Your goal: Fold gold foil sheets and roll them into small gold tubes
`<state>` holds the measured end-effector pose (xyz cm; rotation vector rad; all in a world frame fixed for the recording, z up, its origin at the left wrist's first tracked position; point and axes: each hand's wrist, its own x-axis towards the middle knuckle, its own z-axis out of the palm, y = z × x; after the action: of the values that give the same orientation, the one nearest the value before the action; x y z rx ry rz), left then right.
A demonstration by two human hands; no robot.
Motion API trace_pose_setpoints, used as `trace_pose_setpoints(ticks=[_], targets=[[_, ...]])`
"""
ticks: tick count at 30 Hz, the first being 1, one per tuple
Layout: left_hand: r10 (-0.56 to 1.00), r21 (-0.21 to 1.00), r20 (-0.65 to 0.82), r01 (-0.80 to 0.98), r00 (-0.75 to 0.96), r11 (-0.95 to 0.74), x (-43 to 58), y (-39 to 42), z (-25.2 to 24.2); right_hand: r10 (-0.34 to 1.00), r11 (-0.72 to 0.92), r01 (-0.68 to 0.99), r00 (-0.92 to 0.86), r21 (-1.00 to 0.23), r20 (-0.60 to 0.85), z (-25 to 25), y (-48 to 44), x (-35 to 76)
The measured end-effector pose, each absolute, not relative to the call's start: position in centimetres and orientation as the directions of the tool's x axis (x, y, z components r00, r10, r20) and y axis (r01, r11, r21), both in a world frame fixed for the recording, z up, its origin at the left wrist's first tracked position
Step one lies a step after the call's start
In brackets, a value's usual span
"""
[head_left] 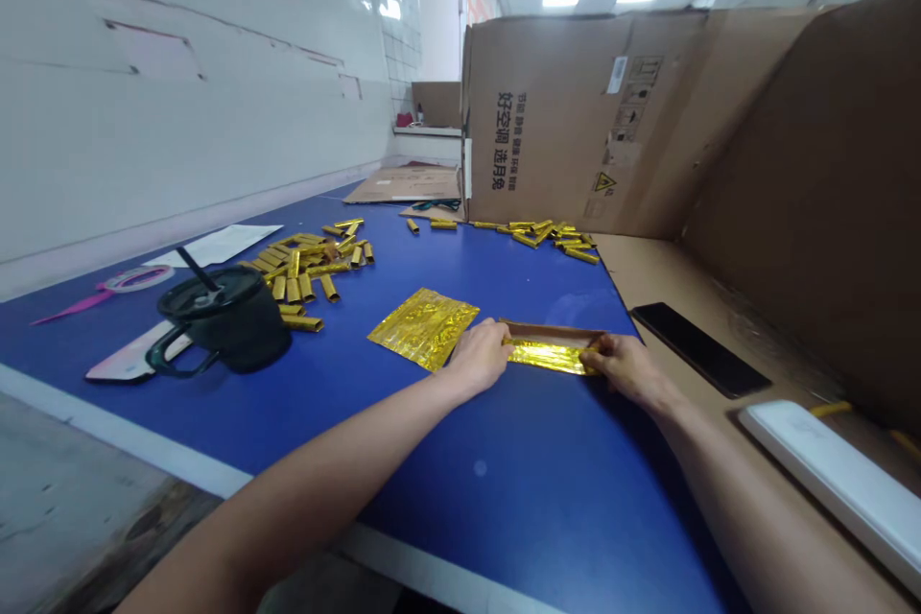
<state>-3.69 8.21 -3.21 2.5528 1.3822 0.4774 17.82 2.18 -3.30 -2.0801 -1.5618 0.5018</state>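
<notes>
A strip of shiny gold foil with a brown inner side (551,355) is stretched between my two hands, just above the blue table (460,460). My left hand (481,355) pinches its left end, and my right hand (629,366) pinches its right end. The strip's far edge stands up, showing brown. Beside my left hand lies a flat gold sheet (423,326). Many small gold rolled pieces (306,269) are heaped at the left, and another group (551,235) lies at the back right.
A dark mug with a straw (241,326) stands at the left, near a pink tape ring (140,279) and white paper (220,245). Large cardboard (561,134) walls the back and right. At the right lie a black phone (697,345) and a white bar-shaped object (835,470).
</notes>
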Motion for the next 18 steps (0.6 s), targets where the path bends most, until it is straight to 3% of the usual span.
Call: trace_pose_setpoints(ticks=[18], targets=[[0.869, 0.18, 0.155, 0.851, 0.471, -0.493, -3.0, 7.3, -2.9, 0.934, -0.329, 0.927, 0.347, -0.181, 0.08, -2.6, 1.4, 15.5]])
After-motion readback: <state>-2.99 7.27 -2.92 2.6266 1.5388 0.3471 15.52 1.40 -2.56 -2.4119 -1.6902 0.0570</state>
